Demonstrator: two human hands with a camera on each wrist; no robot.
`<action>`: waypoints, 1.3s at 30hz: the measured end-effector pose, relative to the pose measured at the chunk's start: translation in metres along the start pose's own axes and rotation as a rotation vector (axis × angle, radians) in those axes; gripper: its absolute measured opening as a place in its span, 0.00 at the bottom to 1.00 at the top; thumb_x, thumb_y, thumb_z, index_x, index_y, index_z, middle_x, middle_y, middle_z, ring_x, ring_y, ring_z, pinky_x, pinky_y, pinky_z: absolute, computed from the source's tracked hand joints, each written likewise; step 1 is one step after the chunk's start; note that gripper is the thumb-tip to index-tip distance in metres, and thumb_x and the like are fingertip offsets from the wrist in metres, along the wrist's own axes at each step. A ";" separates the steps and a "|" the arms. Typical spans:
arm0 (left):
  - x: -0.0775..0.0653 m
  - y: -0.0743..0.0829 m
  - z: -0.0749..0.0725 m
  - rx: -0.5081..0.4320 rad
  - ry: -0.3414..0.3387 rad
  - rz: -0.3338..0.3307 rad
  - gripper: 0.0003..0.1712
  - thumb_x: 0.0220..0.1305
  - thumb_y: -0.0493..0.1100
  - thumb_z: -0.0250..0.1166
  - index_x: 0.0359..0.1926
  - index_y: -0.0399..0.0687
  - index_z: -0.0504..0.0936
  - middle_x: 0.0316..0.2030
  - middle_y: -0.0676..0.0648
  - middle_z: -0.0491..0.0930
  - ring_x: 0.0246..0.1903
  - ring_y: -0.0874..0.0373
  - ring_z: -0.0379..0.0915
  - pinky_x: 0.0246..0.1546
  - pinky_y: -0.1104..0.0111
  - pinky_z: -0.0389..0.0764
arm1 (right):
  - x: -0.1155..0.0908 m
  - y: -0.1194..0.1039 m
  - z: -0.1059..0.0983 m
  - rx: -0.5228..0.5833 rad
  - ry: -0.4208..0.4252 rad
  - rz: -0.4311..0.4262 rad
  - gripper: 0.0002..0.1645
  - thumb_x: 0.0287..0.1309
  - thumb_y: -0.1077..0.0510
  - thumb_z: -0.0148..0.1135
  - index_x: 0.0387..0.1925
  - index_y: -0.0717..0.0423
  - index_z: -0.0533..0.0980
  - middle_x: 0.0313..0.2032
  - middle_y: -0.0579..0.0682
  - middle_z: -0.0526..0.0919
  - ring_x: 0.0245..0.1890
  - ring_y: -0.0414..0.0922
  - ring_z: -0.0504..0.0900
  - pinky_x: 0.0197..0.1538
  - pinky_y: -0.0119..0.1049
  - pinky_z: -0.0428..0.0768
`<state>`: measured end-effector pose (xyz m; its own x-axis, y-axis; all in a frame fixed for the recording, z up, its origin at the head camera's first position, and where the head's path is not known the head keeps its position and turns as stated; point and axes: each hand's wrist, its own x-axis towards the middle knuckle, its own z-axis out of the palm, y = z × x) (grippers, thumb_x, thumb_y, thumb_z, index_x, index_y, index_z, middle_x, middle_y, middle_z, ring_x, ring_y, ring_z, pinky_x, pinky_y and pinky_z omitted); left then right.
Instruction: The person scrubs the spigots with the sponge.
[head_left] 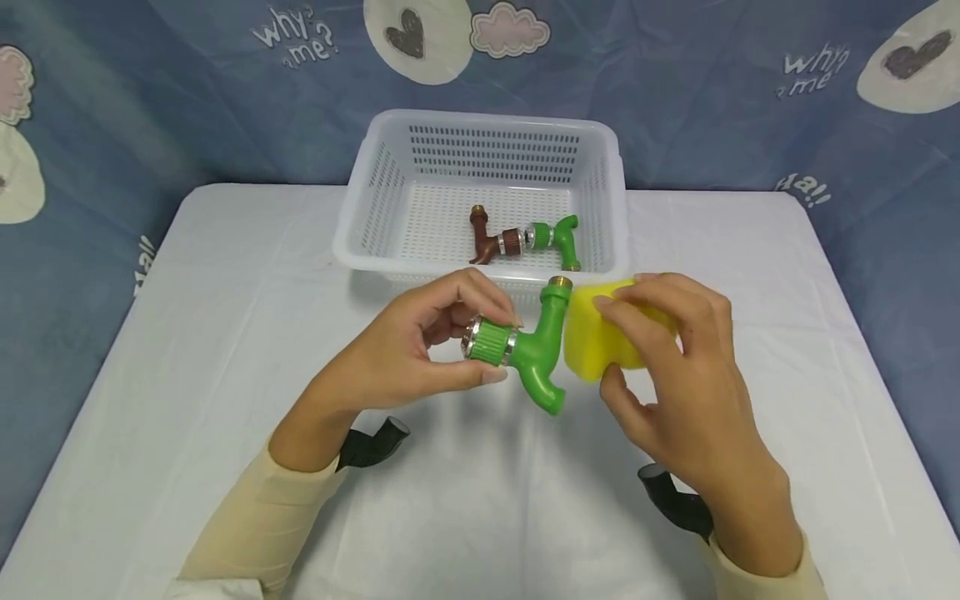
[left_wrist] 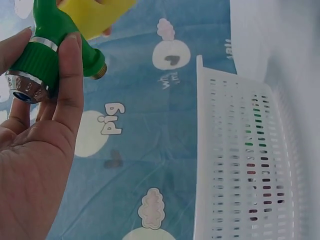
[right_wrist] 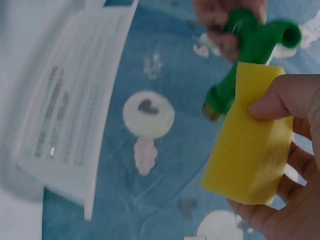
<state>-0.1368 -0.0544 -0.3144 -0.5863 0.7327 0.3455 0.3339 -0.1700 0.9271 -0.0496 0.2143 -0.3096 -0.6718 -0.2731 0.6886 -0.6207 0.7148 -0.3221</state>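
Note:
My left hand (head_left: pixel 420 342) pinches a green faucet (head_left: pixel 538 350) by its ribbed collar, between thumb and fingers. The faucet's brass threaded end points away from me and its curved spout toward me. In the left wrist view the silver cap of the faucet (left_wrist: pixel 42 65) shows beside the palm. A yellow sponge (head_left: pixel 600 333) is in my right hand (head_left: pixel 690 392), held between thumb and fingertips right beside the faucet's body. The right wrist view shows the thumb pressing the broad face of the sponge (right_wrist: pixel 250 145). Both hands are above the white table.
A white perforated basket (head_left: pixel 487 121) stands at the back of the table (head_left: pixel 225 333). Inside it lie a brown faucet (head_left: pixel 487 242) and another green faucet (head_left: pixel 562 237). Behind the table hangs a blue printed cloth (head_left: pixel 675 83).

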 end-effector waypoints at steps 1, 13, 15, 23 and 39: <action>0.000 0.000 0.000 0.001 -0.004 -0.002 0.26 0.53 0.21 0.76 0.53 0.35 0.79 0.53 0.44 0.79 0.50 0.46 0.81 0.49 0.59 0.86 | 0.000 -0.002 0.001 0.019 0.004 -0.019 0.30 0.48 0.70 0.62 0.58 0.61 0.77 0.58 0.64 0.73 0.60 0.67 0.69 0.64 0.44 0.69; 0.000 0.000 0.001 -0.018 -0.023 -0.006 0.26 0.53 0.21 0.76 0.52 0.37 0.80 0.52 0.45 0.80 0.52 0.46 0.80 0.51 0.59 0.85 | -0.004 0.009 -0.001 -0.029 -0.016 0.088 0.30 0.50 0.70 0.63 0.59 0.61 0.77 0.61 0.65 0.73 0.62 0.67 0.68 0.61 0.41 0.72; 0.000 -0.001 0.001 -0.010 -0.040 -0.004 0.25 0.54 0.22 0.76 0.51 0.39 0.81 0.53 0.46 0.80 0.52 0.46 0.79 0.50 0.60 0.84 | -0.004 0.010 -0.003 0.031 0.016 0.110 0.30 0.53 0.64 0.60 0.60 0.64 0.76 0.60 0.66 0.73 0.60 0.67 0.69 0.61 0.40 0.70; 0.004 -0.005 0.007 0.226 -0.054 -0.022 0.26 0.60 0.32 0.78 0.57 0.46 0.79 0.54 0.53 0.80 0.49 0.58 0.77 0.50 0.65 0.83 | -0.003 0.003 0.000 0.059 0.037 0.071 0.32 0.64 0.51 0.59 0.63 0.66 0.75 0.58 0.66 0.77 0.52 0.67 0.71 0.57 0.42 0.67; 0.003 -0.002 0.013 0.544 -0.041 0.105 0.21 0.62 0.31 0.76 0.54 0.51 0.88 0.54 0.52 0.78 0.52 0.61 0.73 0.49 0.70 0.79 | -0.004 0.004 0.007 -0.209 -0.013 0.117 0.35 0.51 0.67 0.76 0.63 0.62 0.78 0.56 0.69 0.73 0.51 0.70 0.68 0.46 0.57 0.69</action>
<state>-0.1297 -0.0430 -0.3170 -0.5038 0.7573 0.4156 0.7282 0.1135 0.6759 -0.0519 0.2134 -0.3181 -0.7401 -0.1883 0.6456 -0.4422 0.8596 -0.2562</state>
